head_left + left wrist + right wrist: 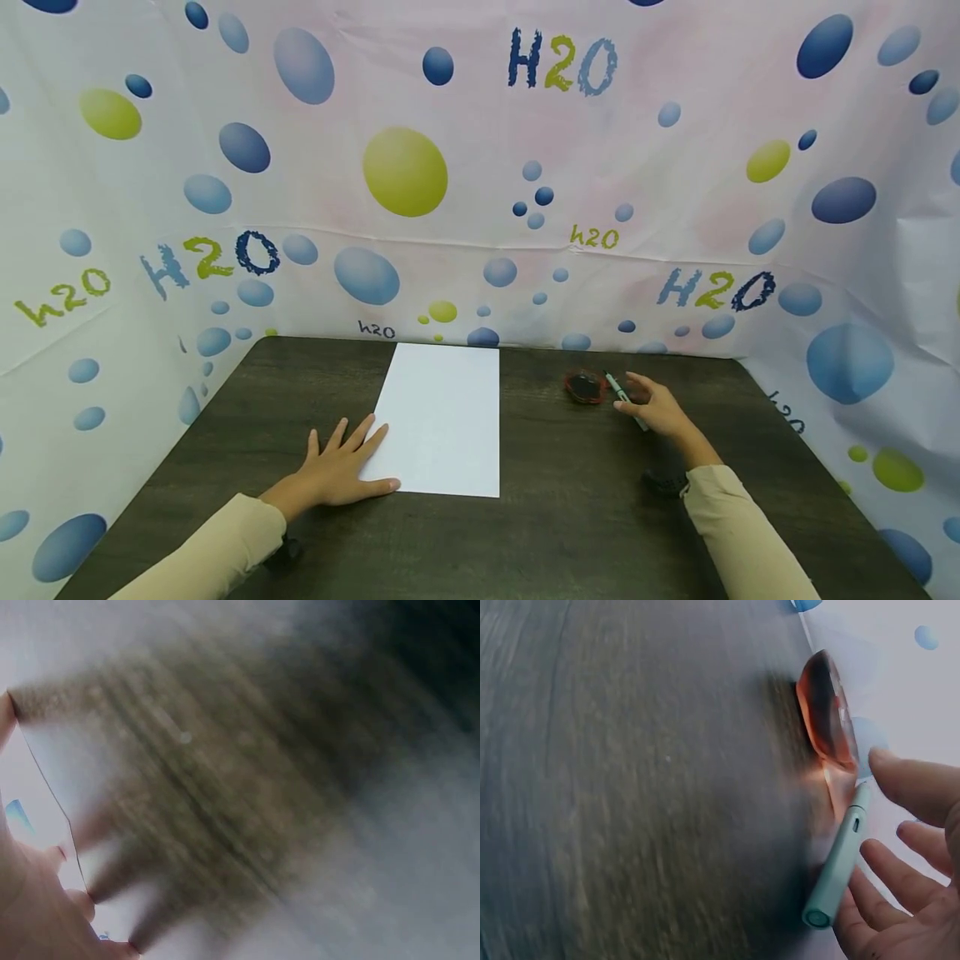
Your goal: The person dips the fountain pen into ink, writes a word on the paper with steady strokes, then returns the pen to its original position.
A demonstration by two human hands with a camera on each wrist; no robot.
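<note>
A blank white sheet of paper [446, 417] lies on the dark table, left of centre. My left hand [336, 473] rests with spread fingers at the sheet's lower left edge, thumb and some fingertips over the paper. At the right, my right hand [662, 410] is beside a pale green pen [617, 389], thumb and fingers apart around it. In the right wrist view the pen [836, 874] runs close to the fingers [896, 874], which do not close on it; whether they touch it I cannot tell. Left of the pen sits a small dark object with an orange-red rim [585, 387].
The dark wood-grain table [540, 542] ends at a white printed curtain [480, 167] behind and at both sides. Dark shadows lie under each wrist. The left wrist view shows mostly blurred tabletop [247, 787].
</note>
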